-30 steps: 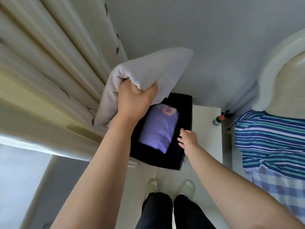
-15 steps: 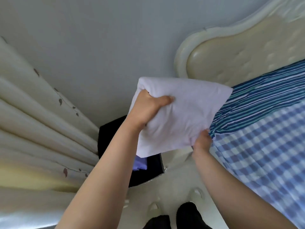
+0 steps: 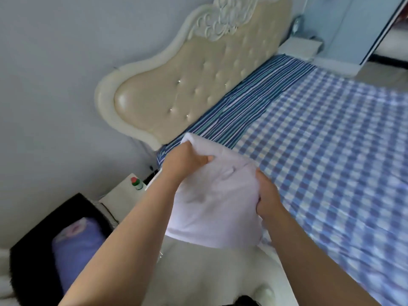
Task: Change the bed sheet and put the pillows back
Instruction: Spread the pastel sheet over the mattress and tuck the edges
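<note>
Both hands hold a folded white sheet above the near edge of the bed, close to the headboard. The left hand grips the fold's top corner at about 11 o'clock on the bundle, thumb curled over the cloth; the right hand pinches its side edge at 3 o'clock, fingers wrapped into the fabric. The mattress wears a blue check sheet, with a striped cloth lying along the head end.

The step in hand looks like bringing the fresh sheet to the bed for unfolding. To do it well, I would set the bundle flat on the mattress before loosening either grip, find a free hem, and open it toward 2 o'clock across the bed so it spreads without twisting. Whether the check sheet is the old one is not clear; if it is, it should come off first.

At 8 o'clock sits a black box holding a purple bundle, and a small bottle stands on the bedside table
</note>
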A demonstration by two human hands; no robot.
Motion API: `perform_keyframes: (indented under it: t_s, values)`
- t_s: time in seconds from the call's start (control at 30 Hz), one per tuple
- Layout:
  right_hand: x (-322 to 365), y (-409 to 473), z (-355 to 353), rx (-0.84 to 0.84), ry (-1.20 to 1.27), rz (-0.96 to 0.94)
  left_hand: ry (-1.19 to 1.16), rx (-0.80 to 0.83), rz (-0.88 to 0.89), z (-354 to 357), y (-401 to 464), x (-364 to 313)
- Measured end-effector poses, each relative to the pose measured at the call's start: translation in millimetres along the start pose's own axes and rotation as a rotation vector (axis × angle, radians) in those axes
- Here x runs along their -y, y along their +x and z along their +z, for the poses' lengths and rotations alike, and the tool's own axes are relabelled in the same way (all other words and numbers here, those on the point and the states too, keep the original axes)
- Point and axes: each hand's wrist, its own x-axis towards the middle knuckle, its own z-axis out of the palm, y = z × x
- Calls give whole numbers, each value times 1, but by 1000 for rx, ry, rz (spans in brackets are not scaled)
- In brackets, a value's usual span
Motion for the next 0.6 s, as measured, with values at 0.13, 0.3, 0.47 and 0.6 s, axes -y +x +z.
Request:
perform_keyframes:
  t_s: [0.13,0.3,0.47,0.6]
  values:
    - [63,20,-67,52,114,-56,-141,-50,-58,65,20,-60]
    - [118,31,-108,132,291,-62,-337,133,100,117,26,-128]
    - [172,51,-112,32,299,-151,-507,585,281,141,20,-192]
    - [190,68,-116,-93,56,-192,-624,682,388,146,33,-230]
